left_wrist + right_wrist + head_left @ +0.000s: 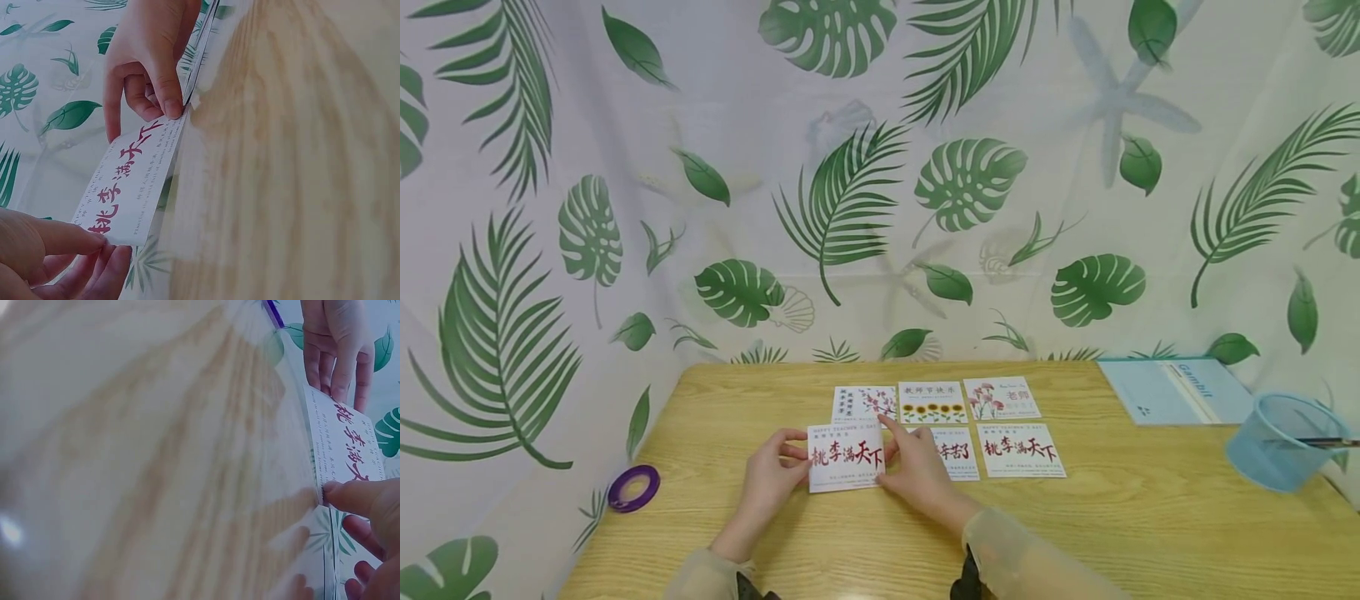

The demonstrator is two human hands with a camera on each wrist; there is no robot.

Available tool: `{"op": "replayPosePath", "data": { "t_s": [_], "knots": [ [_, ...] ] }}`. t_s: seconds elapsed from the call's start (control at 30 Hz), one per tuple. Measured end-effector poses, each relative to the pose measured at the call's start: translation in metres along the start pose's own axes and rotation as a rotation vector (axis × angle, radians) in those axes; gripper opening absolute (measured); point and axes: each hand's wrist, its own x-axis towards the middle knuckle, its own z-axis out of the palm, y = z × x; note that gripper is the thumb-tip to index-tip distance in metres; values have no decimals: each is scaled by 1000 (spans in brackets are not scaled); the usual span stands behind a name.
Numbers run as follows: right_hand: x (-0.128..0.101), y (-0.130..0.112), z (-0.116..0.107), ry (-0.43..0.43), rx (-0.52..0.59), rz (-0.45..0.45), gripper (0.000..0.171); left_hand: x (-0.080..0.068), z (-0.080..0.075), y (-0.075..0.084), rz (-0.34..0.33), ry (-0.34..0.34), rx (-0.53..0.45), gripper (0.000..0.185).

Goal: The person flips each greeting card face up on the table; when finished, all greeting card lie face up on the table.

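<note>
So the card with the big red calligraphy point(846, 457) is held up off the table point(1150, 517), near the middle and toward the front edge, with both hands on it: the left hand point(772, 475) has its fingers curled round the card's left edge, thumb on the face, and the right hand point(917, 471) pinches the right edge, index finger poking up along the top corner. The wrist views back that up, thumb and fingers clamped on the paper at both ends. Behind it five more cards already lie flat in two rows: a blossom card point(865, 404), a sunflower card point(932, 402) and a carnation card point(1002, 398) at the back, then a half-hidden red-lettered card point(957, 452) and another red-lettered card point(1021, 450) in front. My read: the layout's mostly done, with this last card left to land in the open front-left slot. Off to the sides there's a purple ribbon roll point(634, 488) near the left edge, a blue folder point(1172, 390) at the back right corner and a blue mesh cup point(1281, 440) on the right edge.
</note>
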Motion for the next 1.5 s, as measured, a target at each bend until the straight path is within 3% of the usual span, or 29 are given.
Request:
{"op": "replayPosePath", "data": {
  "t_s": [0.37,0.73,1.1,1.5],
  "knots": [
    [3,4,-3,-47,-50,47,91,0,3,1,52,-45,23,40],
    [6,4,-9,-86,-88,44,89,0,6,4,43,-97,21,44],
    [10,7,-13,-148,-260,76,87,3,8,7,66,-119,50,45],
    [14,13,-17,-229,-297,119,87,0,10,7,71,-159,41,47]
  ]
}}
